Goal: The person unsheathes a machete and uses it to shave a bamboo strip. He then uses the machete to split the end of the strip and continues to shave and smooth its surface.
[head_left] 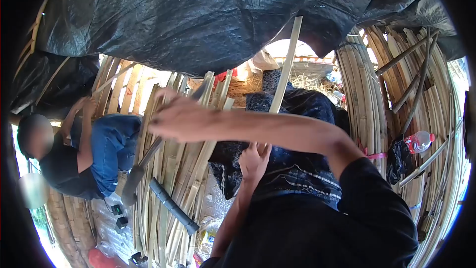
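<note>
My left hand (254, 161) is closed round the lower end of a long, pale bamboo strip (286, 72), which slants up and away across my lap. My right arm crosses in front of this strip. Blurred by motion, my right hand (173, 118) is over the pile of bamboo strips (181, 168) to the left, and whether its fingers grip anything cannot be made out. A long dark tool (150, 153) with a thick rounded lower end passes by that hand. A grey blade-like piece (201, 89) shows beyond the hand.
Another person (74, 159) sits at the left. A dark ridged tube (173, 206) lies on the strips. Bundled bamboo (362, 94) stands at the right, near a plastic bottle (420, 142). Black sheeting (213, 15) hangs low overhead. Straw (248, 87) lies ahead.
</note>
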Demonstrator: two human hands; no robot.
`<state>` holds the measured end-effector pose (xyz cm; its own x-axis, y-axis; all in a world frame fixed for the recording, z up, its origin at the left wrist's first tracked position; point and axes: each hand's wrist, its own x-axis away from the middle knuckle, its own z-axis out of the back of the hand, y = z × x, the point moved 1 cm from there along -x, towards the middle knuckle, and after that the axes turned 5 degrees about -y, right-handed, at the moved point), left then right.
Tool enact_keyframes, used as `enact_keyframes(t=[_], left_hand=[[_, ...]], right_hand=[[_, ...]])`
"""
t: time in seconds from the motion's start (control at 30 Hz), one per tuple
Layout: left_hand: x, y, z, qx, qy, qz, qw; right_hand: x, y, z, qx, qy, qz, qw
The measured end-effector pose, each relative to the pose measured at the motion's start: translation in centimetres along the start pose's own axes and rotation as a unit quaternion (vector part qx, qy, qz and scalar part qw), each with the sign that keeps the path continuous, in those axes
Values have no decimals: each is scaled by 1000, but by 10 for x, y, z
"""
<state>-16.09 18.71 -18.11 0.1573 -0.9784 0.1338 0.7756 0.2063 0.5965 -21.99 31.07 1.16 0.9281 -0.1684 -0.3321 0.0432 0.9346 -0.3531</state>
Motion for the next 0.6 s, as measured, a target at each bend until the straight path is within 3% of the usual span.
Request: enact_keyframes(t=[0.03,0.07,0.2,0.27,0.33,0.4,0.47,0.53,0.6], left_hand=[[-2,1,0,47,36,-31,998],[-3,3,6,50,-2,-11,999],[-4,1,8,93,-7,5,996],[-4,1,9,107,-12,2,994],[-4,0,9,111,1,-10,994],[-6,-3,8,116,15,-46,992],[-9,-2,9,112,-27,-5,993],[-11,-1,12,104,-45,-6,994],[-12,-1,13,105,-66,10,992]], right_hand=[[31,10,18,-9,40,-14,999],[65,19,36,-16,80,-29,996],[210,50,85,-54,62,-208,975],[279,49,102,-101,10,-329,939],[343,56,102,-102,-40,-379,919],[380,51,105,-106,-104,-403,903],[396,43,108,-105,-125,-436,885],[403,47,109,-123,-250,-421,863],[400,57,109,-117,-262,-429,856]])
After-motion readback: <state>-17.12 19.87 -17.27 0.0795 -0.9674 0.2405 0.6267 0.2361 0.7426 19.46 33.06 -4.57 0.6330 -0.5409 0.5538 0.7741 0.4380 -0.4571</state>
